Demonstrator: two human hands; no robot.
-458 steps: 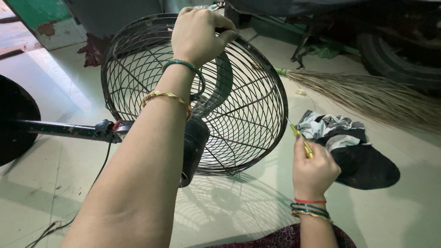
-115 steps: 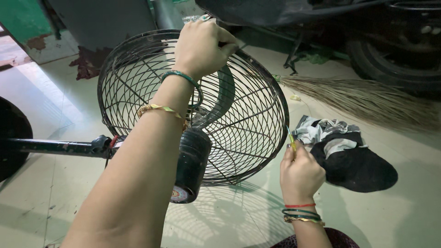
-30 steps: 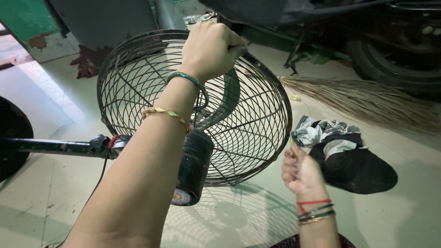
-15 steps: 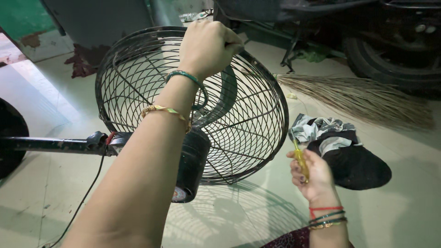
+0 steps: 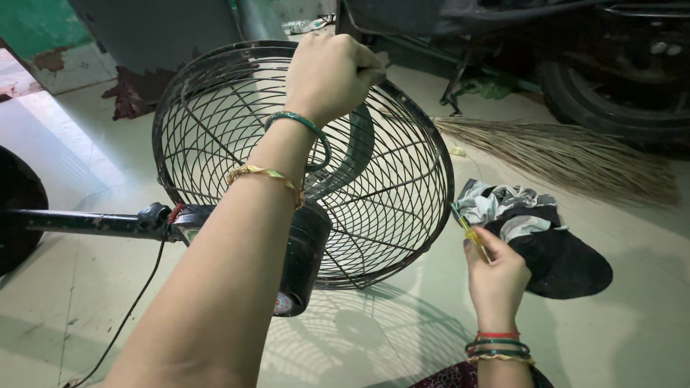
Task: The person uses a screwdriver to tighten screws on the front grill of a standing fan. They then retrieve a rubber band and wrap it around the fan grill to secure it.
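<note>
1. The round black fan cage (image 5: 215,144) is being held up on its edge, lying on its side above the floor (image 5: 86,316).
2. Its top rim is being gripped by the left hand (image 5: 332,72), fingers curled tight.
3. A small yellow screwdriver (image 5: 471,233) is being pinched in the right hand (image 5: 496,276), pointing up at the cage's right rim, just beside it.
4. A cloth (image 5: 503,208) and a broom (image 5: 568,154) are lying further right.

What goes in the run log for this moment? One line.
left hand: grips fan guard top rim | right hand: holds yellow screwdriver at guard's right edge | fan lying on floor
</note>
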